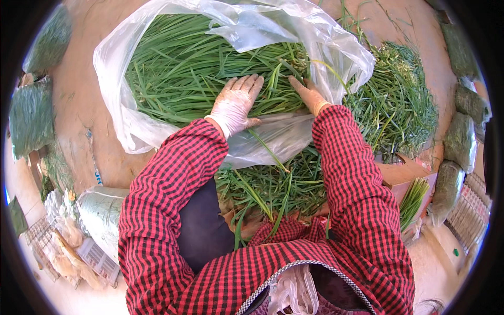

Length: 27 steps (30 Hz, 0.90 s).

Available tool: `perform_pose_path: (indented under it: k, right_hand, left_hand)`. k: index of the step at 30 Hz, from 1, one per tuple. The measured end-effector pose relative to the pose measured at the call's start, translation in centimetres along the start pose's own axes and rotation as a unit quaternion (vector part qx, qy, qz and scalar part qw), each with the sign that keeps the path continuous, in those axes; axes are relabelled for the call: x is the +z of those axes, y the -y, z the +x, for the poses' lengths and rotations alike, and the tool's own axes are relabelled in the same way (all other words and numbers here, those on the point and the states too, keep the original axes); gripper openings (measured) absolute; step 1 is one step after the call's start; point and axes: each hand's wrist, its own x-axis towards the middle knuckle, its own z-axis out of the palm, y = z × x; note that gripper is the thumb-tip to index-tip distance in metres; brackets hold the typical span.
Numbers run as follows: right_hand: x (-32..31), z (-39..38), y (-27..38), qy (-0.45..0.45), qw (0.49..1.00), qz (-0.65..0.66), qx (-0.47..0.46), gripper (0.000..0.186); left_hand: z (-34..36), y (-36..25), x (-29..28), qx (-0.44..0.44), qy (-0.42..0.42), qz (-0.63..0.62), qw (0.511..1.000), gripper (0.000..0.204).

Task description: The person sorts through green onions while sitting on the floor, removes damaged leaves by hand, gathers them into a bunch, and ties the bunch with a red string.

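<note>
Long, narrow leaves (173, 68) in bright to deep green, one blade yellowish. Translucent, milky-white plastic bag (111, 79). Tangled leafy heap (407, 89), green flecked with pale yellow. Long-sleeved cloth garment (163, 194) in small red-and-black checks; its narrow neckline trim (289, 263), black-and-white checks. Thin whitish glove (231, 107). Plain dark trousers (206, 220). Reddish-brown floor (79, 105).
</note>
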Motion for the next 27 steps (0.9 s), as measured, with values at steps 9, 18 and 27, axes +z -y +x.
perform_pose_path:
  k: [9, 18, 27]
  right_hand:
    - [-0.9, 2.1, -3.0, -0.024, 0.968, -0.221, -0.116, 0.075]
    - [2.8, -6.8, 0.1, -0.118, 0.963, 0.032, -0.241, 0.043]
    - [3.4, -9.3, 8.7, -0.062, 0.9, -0.011, -0.431, 0.051]
  left_hand:
    - [0.7, -1.2, 0.6, -0.034, 0.024, -0.021, 0.999, 0.11]
    - [2.1, -4.0, -2.3, -0.027, -0.04, -0.143, 0.988, 0.123]
    - [2.3, 0.0, -4.8, -0.062, -0.145, -0.423, 0.892, 0.099]
